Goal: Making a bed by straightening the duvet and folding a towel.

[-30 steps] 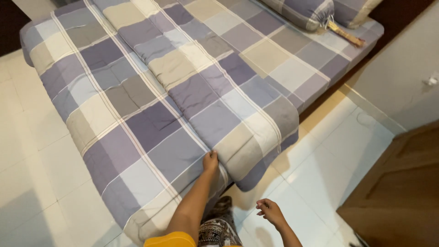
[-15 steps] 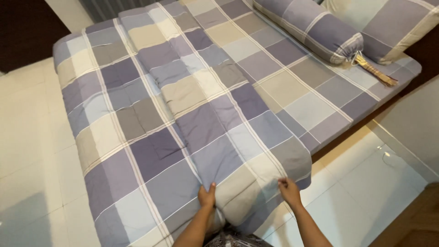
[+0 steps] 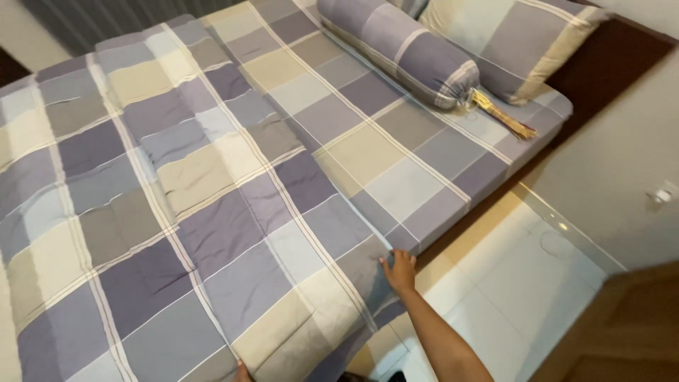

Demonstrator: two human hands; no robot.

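Note:
A checked quilt [image 3: 212,212] in purple, grey and cream lies folded over the bed [image 3: 396,163], which has a matching checked sheet. My right hand [image 3: 400,271] rests on the quilt's near corner at the bed's edge, fingers pressed on the fabric. Only the fingertips of my left hand [image 3: 242,371] show at the bottom edge, touching the quilt's near hem. Whether either hand pinches the cloth is hard to tell.
A checked bolster [image 3: 396,49] with a gold tassel [image 3: 503,114] and a pillow [image 3: 509,42] lie at the head of the bed. White floor tiles [image 3: 523,283] run along the bed's right side. A wooden door [image 3: 622,332] and a wall stand right.
The view has swung towards the head of the bed. My right hand has moved from the air onto the quilt's corner and further right; my left hand has dropped to the frame's bottom edge.

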